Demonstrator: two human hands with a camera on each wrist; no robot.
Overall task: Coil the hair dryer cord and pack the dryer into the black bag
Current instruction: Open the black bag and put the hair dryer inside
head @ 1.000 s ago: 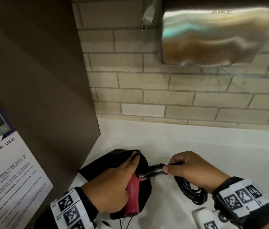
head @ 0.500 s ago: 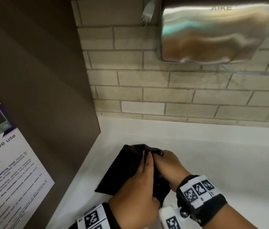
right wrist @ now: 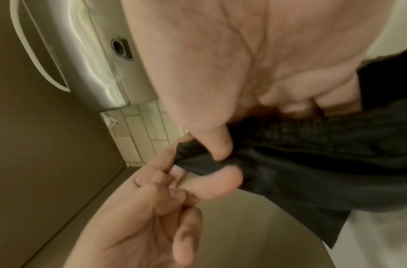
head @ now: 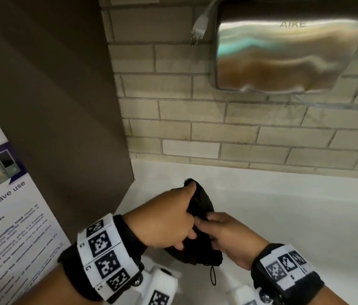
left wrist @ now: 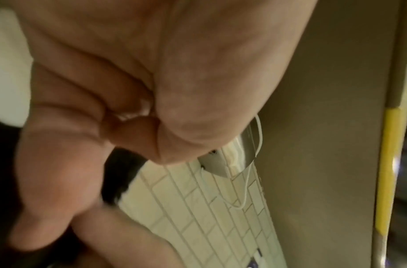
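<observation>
White smooth countertop (head: 283, 216) below tan brick holds the soft, bulging black bag (head: 202, 208); left hand (head: 169, 219) and right hand (head: 228, 234) both pinch its gathered fabric.

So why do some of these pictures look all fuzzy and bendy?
Head view: the brick wall lines bow because the lens is very wide, and the metal hand dryer shines with streaky glare. Left wrist view: the left hand sits so close that it is soft and fills the frame. Right wrist view: the right hand and black bag are smeared and out of focus.
</observation>
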